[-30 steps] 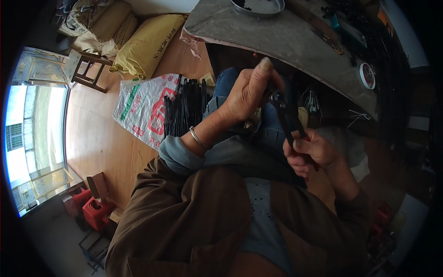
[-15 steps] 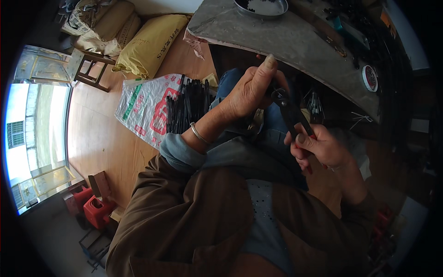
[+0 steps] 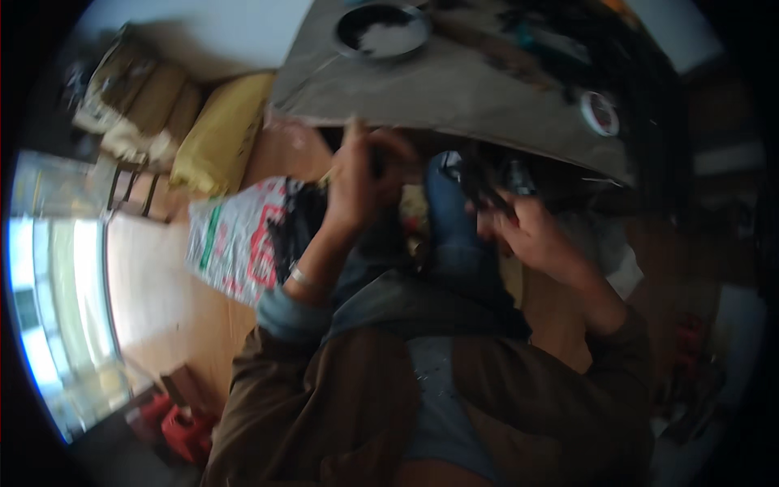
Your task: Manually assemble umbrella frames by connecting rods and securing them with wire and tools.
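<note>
My right hand (image 3: 535, 235) is wrapped round the handles of dark pincers (image 3: 479, 185), whose head points away over my right thigh. My left hand (image 3: 357, 183) is raised in front of the table edge, its thumb up and its fingers curled. Motion blur smears it, and the dark thing that seems to be in its fingers cannot be made out. The two hands are apart. Left of my left forearm, a bundle of thin black rods (image 3: 292, 227) lies on a white printed sack (image 3: 235, 235).
Ahead stands a grey-topped table (image 3: 316, 81) with a metal bowl (image 3: 381, 32) of small dark and white bits, and a round red-and-white tin (image 3: 599, 114). A yellow sack (image 3: 219, 138) lies to the left. Red stools (image 3: 188, 434) stand at the lower left.
My hands have drawn apart: the left has swung left, and the pincers have come away from it. The whole view has shifted, showing more of the table.
</note>
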A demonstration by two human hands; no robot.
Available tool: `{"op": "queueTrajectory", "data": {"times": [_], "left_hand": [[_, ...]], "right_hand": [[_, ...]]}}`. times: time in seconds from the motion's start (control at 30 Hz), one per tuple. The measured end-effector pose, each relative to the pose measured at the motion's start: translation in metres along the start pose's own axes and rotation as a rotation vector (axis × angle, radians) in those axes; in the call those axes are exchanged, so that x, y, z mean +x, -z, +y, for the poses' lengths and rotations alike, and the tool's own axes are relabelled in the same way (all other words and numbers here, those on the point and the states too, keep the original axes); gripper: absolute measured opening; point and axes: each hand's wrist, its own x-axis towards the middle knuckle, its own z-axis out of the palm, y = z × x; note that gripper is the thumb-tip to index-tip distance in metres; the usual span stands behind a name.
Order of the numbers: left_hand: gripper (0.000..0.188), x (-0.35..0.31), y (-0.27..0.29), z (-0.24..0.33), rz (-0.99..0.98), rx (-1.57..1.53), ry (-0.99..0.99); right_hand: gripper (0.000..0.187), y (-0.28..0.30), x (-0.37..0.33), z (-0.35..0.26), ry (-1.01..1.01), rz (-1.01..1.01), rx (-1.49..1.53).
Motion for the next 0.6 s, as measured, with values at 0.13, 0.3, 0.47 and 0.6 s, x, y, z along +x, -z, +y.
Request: {"op": "queueTrajectory", "data": {"times": [0.13, 0.3, 0.47, 0.6], "left_hand": [[0.074, -0.006, -0.007, 0.005, -0.015, 0.007, 0.036], [0.071, -0.004, -0.024, 0.008, -0.032, -0.009, 0.047], [0.070, -0.003, -0.027, 0.005, -0.043, -0.022, 0.067], [0.069, 0.001, -0.029, 0.005, -0.035, -0.025, 0.072]], "right_hand": [[0.030, 0.096, 0.036, 0.067, -0.102, 0.668, -0.448], [0.035, 0.217, 0.042, 0.099, -0.434, 0.897, -0.744], [0.031, 0.230, 0.056, 0.096, -0.401, 0.825, -0.730], [0.031, 0.230, 0.066, 0.090, -0.440, 0.760, -0.808]]}}
